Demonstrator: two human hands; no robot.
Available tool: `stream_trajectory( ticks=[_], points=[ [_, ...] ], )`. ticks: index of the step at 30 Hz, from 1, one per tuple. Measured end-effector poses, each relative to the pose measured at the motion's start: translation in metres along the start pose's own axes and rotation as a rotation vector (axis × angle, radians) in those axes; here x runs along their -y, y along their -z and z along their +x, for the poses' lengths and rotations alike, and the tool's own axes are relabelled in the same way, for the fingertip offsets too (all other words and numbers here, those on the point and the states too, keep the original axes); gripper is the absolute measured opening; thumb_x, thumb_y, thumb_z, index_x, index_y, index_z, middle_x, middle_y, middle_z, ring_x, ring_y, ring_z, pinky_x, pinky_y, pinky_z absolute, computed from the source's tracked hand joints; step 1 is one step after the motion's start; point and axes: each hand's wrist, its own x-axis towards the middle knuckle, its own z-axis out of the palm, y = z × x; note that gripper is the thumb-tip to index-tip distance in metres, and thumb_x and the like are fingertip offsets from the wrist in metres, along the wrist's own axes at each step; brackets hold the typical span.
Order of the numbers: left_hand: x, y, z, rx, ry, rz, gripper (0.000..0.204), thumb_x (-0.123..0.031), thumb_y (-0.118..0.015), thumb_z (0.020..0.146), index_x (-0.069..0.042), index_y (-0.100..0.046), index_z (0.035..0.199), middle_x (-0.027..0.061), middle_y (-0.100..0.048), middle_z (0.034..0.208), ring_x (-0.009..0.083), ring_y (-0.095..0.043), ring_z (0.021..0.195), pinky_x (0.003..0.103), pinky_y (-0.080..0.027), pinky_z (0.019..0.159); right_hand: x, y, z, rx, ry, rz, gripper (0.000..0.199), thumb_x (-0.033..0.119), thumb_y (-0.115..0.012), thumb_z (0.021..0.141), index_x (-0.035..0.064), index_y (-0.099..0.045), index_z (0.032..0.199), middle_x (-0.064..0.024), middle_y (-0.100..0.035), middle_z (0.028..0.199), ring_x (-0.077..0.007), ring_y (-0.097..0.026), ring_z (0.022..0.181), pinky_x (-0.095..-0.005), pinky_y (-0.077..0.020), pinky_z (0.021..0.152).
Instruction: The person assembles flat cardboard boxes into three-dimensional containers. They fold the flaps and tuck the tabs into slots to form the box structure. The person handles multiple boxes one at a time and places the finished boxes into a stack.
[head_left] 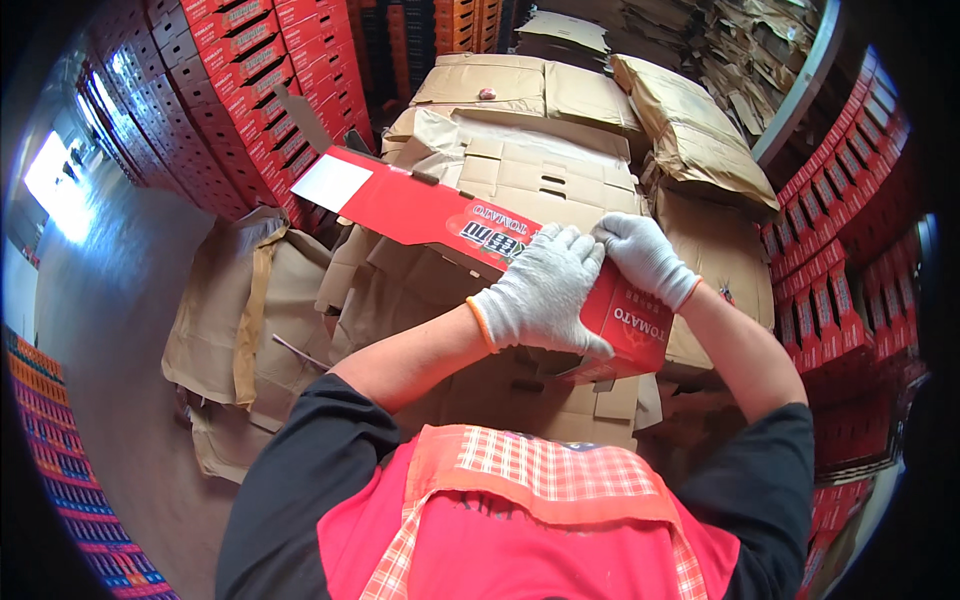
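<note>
A red cardboard carton (410,210), partly folded, lies slantwise before me. One long panel with a white patch stretches to the far left, and its near right end is bent up into a corner. My left hand (545,285), in a white knitted glove with an orange cuff, lies flat on the red panel, fingers stretched out and thumb spread. Just right of it, my right hand (643,258) in a matching glove has its fingers curled over the carton's upper edge. Under the carton is a pile of flat brown cardboard blanks (500,165).
Brown paper-wrapped bundles (695,115) lie beyond and right of the pile. Another wrapped bundle (215,315) stands at the left by the grey floor (120,330). Tall stacks of red cartons rise at the left (235,85) and right (825,300). A small reddish item (487,94) sits on the far bundle.
</note>
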Motion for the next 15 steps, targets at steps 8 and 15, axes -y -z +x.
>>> stream_trajectory(
  ticks=[8,15],
  points=[
    [0.035,-0.008,-0.031,-0.438,0.149,-1.187,0.058,-0.021,-0.068,0.093,0.001,-0.047,0.142,0.0127,-0.056,0.139,0.0201,-0.052,0.128,0.033,-0.044,0.103,0.061,-0.004,-0.047,-0.016,0.245,-0.327,0.078,0.037,-0.077,0.066,0.0078,-0.052,0.133,-0.0218,-0.057,0.126,-0.0382,-0.060,0.113,-0.0464,-0.0464,0.097],
    [0.023,-0.021,-0.183,0.153,0.126,-0.233,0.111,-0.059,-0.080,0.064,-0.004,-0.035,0.149,0.0253,-0.034,0.152,0.0435,-0.033,0.140,0.055,-0.024,0.115,-0.060,0.040,-0.062,-0.265,0.046,0.739,0.065,0.008,-0.066,0.071,-0.0033,-0.056,0.134,-0.0108,-0.066,0.118,-0.0149,-0.062,0.104,-0.0259,-0.0488,0.092]
  ],
)
